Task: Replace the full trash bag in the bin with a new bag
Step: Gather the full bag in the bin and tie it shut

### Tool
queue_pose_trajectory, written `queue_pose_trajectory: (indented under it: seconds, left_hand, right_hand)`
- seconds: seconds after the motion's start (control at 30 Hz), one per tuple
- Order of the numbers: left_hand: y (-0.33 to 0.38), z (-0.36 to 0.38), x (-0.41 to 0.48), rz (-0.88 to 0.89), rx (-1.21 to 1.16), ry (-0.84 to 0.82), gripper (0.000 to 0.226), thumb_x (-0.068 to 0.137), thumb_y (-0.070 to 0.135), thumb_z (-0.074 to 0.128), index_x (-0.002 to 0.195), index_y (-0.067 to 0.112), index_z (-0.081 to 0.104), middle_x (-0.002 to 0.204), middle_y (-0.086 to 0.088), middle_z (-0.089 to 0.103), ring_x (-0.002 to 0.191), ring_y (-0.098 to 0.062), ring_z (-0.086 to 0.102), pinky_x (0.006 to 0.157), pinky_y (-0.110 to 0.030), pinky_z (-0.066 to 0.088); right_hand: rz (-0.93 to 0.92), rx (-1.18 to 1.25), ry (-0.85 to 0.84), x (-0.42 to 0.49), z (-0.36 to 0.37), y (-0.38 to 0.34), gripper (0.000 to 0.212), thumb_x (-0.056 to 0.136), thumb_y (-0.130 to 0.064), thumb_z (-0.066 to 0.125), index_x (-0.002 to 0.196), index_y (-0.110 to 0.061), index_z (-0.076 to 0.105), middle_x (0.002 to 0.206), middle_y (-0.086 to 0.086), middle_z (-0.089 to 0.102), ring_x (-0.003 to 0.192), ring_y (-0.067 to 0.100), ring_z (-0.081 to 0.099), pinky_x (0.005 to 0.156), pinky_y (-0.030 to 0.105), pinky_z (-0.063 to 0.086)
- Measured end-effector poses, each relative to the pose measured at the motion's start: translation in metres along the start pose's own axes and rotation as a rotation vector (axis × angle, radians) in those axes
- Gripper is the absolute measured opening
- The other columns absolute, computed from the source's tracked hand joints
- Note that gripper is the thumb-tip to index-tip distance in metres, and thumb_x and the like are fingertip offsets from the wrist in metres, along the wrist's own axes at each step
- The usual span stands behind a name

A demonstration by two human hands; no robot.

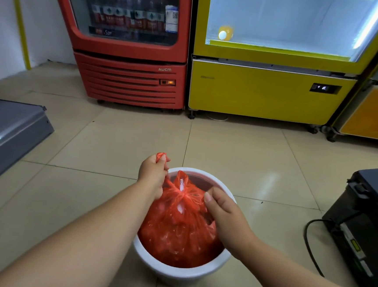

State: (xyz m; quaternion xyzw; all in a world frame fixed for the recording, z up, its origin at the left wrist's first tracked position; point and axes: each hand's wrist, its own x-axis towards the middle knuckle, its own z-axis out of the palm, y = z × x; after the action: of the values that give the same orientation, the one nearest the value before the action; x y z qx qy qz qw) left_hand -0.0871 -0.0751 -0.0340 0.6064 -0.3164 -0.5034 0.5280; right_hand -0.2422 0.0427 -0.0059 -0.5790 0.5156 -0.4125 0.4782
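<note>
Inside white bin (181, 272), both hands (left (152, 174), right (227, 217)) pinch red bag (175, 233) handles.

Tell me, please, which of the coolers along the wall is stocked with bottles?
The red cooler on the left: rows of bottles fill its glass front. The yellow cooler beside it looks nearly bare, with only one orange bottle lying inside.

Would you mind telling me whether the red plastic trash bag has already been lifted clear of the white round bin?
No, the red plastic trash bag sits inside the white round bin, with both hands pulling its tied handles.
</note>
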Motion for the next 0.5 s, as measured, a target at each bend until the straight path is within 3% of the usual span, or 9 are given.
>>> queue_pose_trajectory:
  seconds: [0.07, 0.23, 0.5]
  left_hand:
    - [-0.004, 0.0, 0.006, -0.031, 0.043, 0.063, 0.031, 0.097, 0.02, 0.039, 0.069, 0.017, 0.052, 0.061, -0.001, 0.042, 0.045, -0.015, 0.032, 0.046, -0.023, 0.028]
    - [-0.012, -0.004, 0.017, -0.118, 0.047, 0.145, 0.033, 0.097, 0.017, 0.038, 0.066, 0.015, 0.051, 0.061, -0.003, 0.045, 0.046, -0.017, 0.034, 0.046, -0.024, 0.028]
    - [-0.013, -0.014, 0.028, -0.136, 0.044, 0.189, 0.035, 0.096, 0.012, 0.037, 0.063, 0.013, 0.048, 0.059, -0.005, 0.043, 0.045, -0.019, 0.032, 0.047, -0.023, 0.029]
  right_hand:
    - [-0.008, -0.096, -0.021, -0.004, -0.004, 0.008, 0.038, 0.098, -0.017, 0.045, 0.061, -0.023, 0.039, 0.048, -0.02, 0.048, 0.048, -0.004, 0.041, 0.054, 0.009, 0.036]
    - [0.021, -0.254, -0.088, -0.018, -0.026, 0.018, 0.034, 0.097, -0.016, 0.046, 0.064, -0.02, 0.038, 0.05, -0.019, 0.043, 0.052, -0.002, 0.037, 0.054, 0.01, 0.034]
    - [0.055, -0.331, -0.11, -0.023, -0.043, 0.02, 0.034, 0.097, -0.015, 0.046, 0.064, -0.02, 0.04, 0.063, -0.008, 0.038, 0.062, 0.008, 0.036, 0.065, 0.026, 0.034]
